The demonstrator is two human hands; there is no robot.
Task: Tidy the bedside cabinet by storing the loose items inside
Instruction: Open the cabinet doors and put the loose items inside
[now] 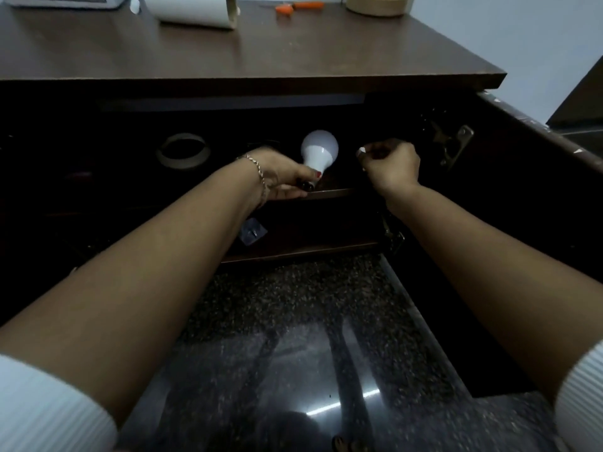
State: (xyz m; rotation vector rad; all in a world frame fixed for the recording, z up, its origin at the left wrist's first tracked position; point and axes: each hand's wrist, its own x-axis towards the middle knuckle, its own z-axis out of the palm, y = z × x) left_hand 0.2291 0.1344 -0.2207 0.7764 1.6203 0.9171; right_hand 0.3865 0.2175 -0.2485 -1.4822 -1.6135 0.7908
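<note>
Two hands inside the cabinet (509,177) | left hand (284,179) grip clasps the white bulb (319,148) by its base, globe over the shelf (332,192) edge | right hand (393,168) curled beside it, contents I cannot tell | tape roll (182,151) further left | risk: the round bulb could roll off the lip if let go there

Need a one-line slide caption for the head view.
Left hand holds a white bulb by its base at the cabinet's upper shelf; right hand curled beside it, tape roll further left.
</note>
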